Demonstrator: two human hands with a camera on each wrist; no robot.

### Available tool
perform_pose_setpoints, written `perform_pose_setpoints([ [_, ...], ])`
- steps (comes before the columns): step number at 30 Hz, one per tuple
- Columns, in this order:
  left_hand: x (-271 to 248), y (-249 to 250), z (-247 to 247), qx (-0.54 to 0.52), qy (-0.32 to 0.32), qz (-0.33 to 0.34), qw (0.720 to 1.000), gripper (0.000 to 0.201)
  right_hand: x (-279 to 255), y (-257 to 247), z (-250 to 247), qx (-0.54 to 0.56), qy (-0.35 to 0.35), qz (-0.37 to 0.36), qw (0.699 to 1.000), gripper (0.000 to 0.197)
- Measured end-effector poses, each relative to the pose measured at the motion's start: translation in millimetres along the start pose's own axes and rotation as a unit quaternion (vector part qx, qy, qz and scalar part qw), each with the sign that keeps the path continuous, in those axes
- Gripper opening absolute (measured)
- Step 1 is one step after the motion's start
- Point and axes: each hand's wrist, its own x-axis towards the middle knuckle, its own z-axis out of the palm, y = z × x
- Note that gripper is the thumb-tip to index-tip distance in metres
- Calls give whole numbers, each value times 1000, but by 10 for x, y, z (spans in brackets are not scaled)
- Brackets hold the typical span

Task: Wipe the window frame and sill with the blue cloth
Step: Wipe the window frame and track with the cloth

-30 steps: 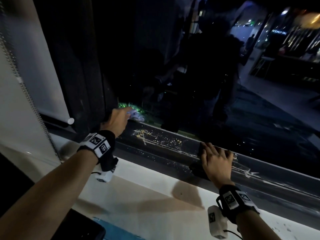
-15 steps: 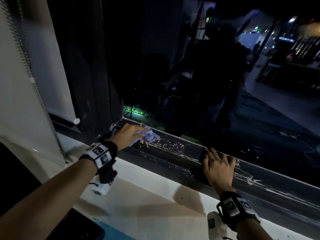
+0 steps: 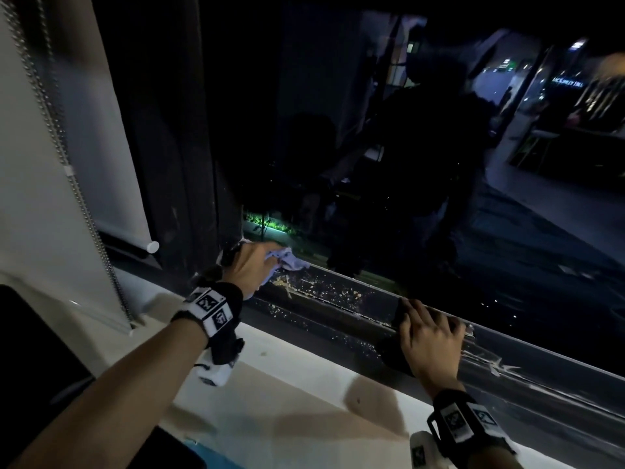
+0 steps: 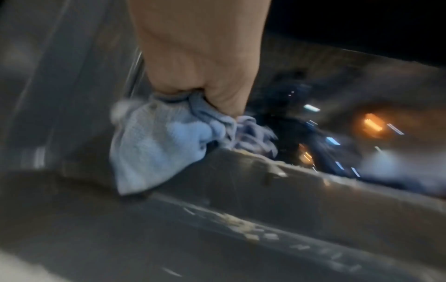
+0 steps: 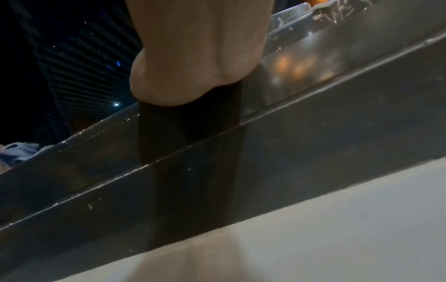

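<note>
From the head camera, the left hand (image 3: 252, 269) clenches the blue cloth (image 3: 291, 260) at the left end of the dark window frame (image 3: 338, 301), just beside the upright post. The bunched cloth pokes out rightward past the fingers, along the rail. Pale crumbs (image 3: 324, 292) speckle the rail between the hands. The right hand (image 3: 431, 343) lies flat with straight fingers on the rail farther right, holding nothing. Below runs the white sill (image 3: 287, 394); a roller blind (image 3: 101, 147) with a bead chain (image 3: 77, 184) hangs at left.

The left wrist camera, blurred, adds what the head view hides: the cloth (image 4: 154, 145) hangs down from the fist (image 4: 200, 57), its long axis near vertical, its lower corner touching the frame (image 4: 265, 190).

The right wrist camera shows the palm heel (image 5: 193, 57) on the frame (image 5: 313, 137) above the sill (image 5: 337, 229); the fingers are hidden here. A scrap of cloth (image 5: 19, 150) shows far left.
</note>
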Motion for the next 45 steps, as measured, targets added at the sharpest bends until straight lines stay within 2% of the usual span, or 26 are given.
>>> perform_pose_setpoints([
  [2,33,-129,-131,87,54,-4,995,43,-2,-4,8,3,6,1,1000,47],
  [4,27,-232,-177,186,85,11,979,44,-5,5,18,2,10,2,1000,46],
  [7,-26,-217,-73,332,73,21,940,47,-6,18,36,4,13,-3,1000,46],
  [9,16,-127,-32,364,80,16,928,41,-5,29,44,2,13,-7,1000,46],
  [11,137,-42,-5,330,73,-15,941,34,-7,28,42,2,19,-7,1000,46],
  [13,211,57,21,289,78,-78,951,31,2,15,39,3,25,-5,1000,47],
  [16,274,106,4,174,101,-150,968,20,1,14,50,1,10,1,1000,48],
  [18,306,53,-140,87,91,-142,982,13,-2,21,50,1,4,3,1000,49],
  [20,300,-10,-303,41,74,-116,990,15,0,16,45,-4,2,2,1000,49],
  [22,255,6,-383,60,83,-77,992,18,-4,15,40,-4,3,3,1000,48],
  [25,197,33,-285,153,51,5,987,30,-8,25,39,0,13,-2,1000,47],
  [27,190,43,-143,215,56,-12,975,36,-9,29,37,2,20,-7,1000,47],
  [29,178,145,-23,218,72,-74,970,33,-7,31,40,2,26,-7,1000,47],
  [31,205,265,35,152,107,-152,971,21,-5,18,50,3,32,-2,999,46],
  [33,246,267,54,69,127,-176,974,15,-8,15,63,0,31,-1,1000,47],
  [36,119,248,1,-26,70,-95,993,16,-11,27,66,-2,20,-3,1000,49],
  [38,12,227,-108,-96,28,-55,993,25,-11,31,67,-5,16,-4,1000,49],
  [39,-3,206,-178,-103,30,-43,993,30,-12,32,65,-4,15,-4,1000,49],
  [40,2,180,-239,-90,43,-28,995,32,-12,30,62,-4,15,-3,1000,49],
  [42,71,86,-316,20,61,-24,998,22,-9,25,55,-2,18,-3,1000,48],
  [44,142,-53,-259,136,48,-25,989,23,-5,24,46,-3,23,-8,1000,48],
  [45,159,-88,-183,151,33,-32,987,27,-5,21,42,-3,26,-9,1000,48],
])
